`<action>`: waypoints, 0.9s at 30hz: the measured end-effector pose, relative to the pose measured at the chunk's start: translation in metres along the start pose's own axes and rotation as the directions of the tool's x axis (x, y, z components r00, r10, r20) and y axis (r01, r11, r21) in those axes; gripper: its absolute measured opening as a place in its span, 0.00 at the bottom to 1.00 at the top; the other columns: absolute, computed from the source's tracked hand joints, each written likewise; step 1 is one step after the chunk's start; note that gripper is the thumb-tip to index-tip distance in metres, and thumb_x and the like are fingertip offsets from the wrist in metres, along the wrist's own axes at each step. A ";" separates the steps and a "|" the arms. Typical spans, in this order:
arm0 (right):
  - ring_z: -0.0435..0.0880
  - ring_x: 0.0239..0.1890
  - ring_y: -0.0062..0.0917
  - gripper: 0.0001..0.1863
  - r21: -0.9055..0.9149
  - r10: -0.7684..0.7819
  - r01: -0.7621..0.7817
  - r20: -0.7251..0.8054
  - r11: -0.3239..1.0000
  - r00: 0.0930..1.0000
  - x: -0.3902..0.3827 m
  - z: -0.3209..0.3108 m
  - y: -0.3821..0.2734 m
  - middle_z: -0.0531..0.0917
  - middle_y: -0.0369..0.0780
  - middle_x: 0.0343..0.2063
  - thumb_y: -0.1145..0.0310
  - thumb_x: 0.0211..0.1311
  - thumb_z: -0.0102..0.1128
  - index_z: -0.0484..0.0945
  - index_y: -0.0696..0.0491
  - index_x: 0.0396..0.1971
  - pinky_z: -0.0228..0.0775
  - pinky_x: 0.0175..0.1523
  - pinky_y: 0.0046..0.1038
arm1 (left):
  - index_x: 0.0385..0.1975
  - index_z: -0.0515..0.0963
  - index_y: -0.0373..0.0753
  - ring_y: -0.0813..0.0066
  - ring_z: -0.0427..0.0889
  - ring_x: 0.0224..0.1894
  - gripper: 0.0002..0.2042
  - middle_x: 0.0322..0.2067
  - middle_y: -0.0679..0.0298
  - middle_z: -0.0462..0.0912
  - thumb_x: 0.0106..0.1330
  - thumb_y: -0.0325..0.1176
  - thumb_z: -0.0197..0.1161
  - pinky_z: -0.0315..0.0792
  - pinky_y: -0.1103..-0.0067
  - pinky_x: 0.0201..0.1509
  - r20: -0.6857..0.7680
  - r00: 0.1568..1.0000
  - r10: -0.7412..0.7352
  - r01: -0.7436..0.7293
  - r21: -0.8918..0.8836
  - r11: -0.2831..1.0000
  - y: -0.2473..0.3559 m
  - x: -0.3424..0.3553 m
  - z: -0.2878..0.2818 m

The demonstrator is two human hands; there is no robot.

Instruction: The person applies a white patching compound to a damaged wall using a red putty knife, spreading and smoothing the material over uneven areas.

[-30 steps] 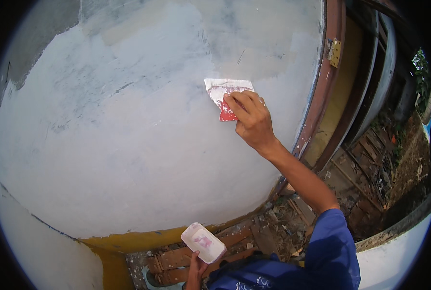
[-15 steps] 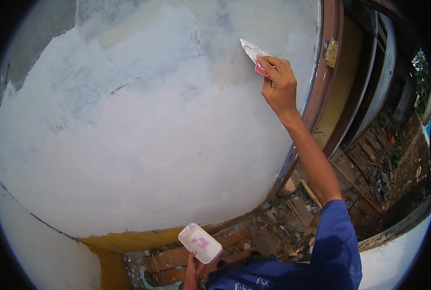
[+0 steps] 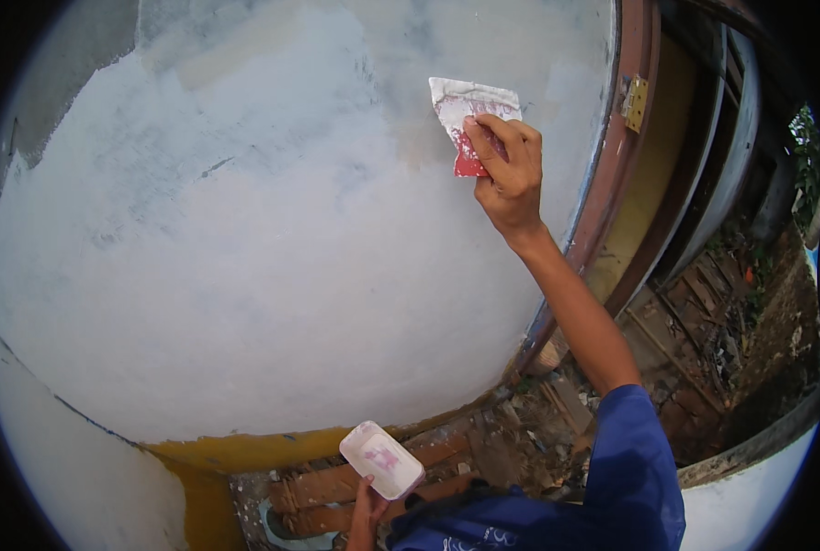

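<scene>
My right hand (image 3: 511,174) is raised to the upper part of the wall and grips a flat putty scraper (image 3: 469,119). The scraper's red body is smeared with white paste, thickest along its wide upper edge, which is at the wall; whether it touches cannot be told. Low down, my left hand (image 3: 368,503) holds a small white rectangular tub (image 3: 382,461) by its near edge. White paste with pinkish smears lies inside the tub. The wall (image 3: 272,303) has a whitish coat with grey and beige patches higher up.
A reddish-brown door frame (image 3: 612,156) with a brass hinge (image 3: 634,103) borders the wall on the right. Below, planks (image 3: 336,489) and rubble (image 3: 520,432) cover the ground. A mustard-yellow band (image 3: 244,450) runs along the wall's foot. A dark grey patch (image 3: 79,87) is at upper left.
My right hand has shifted slightly left and down. The scraper has turned from nearly edge-on to showing its broad, paste-covered face. My left hand and the tub stay almost in place.
</scene>
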State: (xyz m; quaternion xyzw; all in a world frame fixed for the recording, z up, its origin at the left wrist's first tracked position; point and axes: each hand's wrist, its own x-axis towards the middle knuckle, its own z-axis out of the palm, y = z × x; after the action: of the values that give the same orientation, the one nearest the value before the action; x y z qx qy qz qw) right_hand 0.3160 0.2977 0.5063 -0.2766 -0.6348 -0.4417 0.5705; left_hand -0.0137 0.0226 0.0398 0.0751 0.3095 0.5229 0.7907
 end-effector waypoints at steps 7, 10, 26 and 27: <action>0.76 0.46 0.33 0.30 0.183 -0.062 -0.005 0.359 0.983 0.931 -0.117 -0.025 -0.029 0.82 0.35 0.48 0.85 0.40 0.57 0.82 0.51 0.50 0.71 0.48 0.36 | 0.67 0.61 0.43 0.54 0.73 0.63 0.40 0.61 0.58 0.72 0.52 0.43 0.69 0.67 0.55 0.68 0.008 0.998 0.057 -0.057 0.011 0.998 -0.002 -0.007 0.011; 0.79 0.44 0.37 0.29 0.228 0.055 -0.105 0.217 0.968 0.975 -0.058 -0.046 -0.015 0.84 0.39 0.44 0.86 0.42 0.57 0.82 0.53 0.49 0.74 0.47 0.36 | 0.67 0.61 0.43 0.54 0.73 0.63 0.41 0.61 0.58 0.72 0.51 0.43 0.69 0.67 0.55 0.68 0.019 0.997 0.071 -0.071 -0.013 0.997 -0.002 -0.008 -0.001; 0.81 0.44 0.37 0.24 0.357 0.099 -0.251 0.392 0.900 0.915 -0.060 -0.031 -0.067 0.84 0.40 0.42 0.87 0.42 0.59 0.81 0.56 0.45 0.77 0.44 0.34 | 0.66 0.63 0.41 0.54 0.73 0.63 0.38 0.61 0.57 0.74 0.54 0.41 0.69 0.66 0.54 0.69 0.022 0.999 0.033 -0.033 -0.036 0.999 -0.025 -0.006 -0.002; 0.82 0.43 0.37 0.25 0.351 0.144 -0.273 0.351 0.895 0.925 -0.060 -0.040 -0.058 0.84 0.41 0.41 0.88 0.42 0.59 0.81 0.56 0.46 0.78 0.44 0.33 | 0.66 0.63 0.42 0.54 0.73 0.63 0.38 0.61 0.58 0.74 0.54 0.41 0.69 0.66 0.54 0.69 0.008 0.999 0.046 -0.045 -0.037 0.998 -0.025 -0.007 -0.004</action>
State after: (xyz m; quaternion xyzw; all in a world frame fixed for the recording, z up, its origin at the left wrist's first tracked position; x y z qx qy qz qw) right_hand 0.2975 0.2451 0.4320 -0.2905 -0.7596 -0.1902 0.5500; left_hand 0.0020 0.0048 0.0287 0.0700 0.2947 0.5460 0.7811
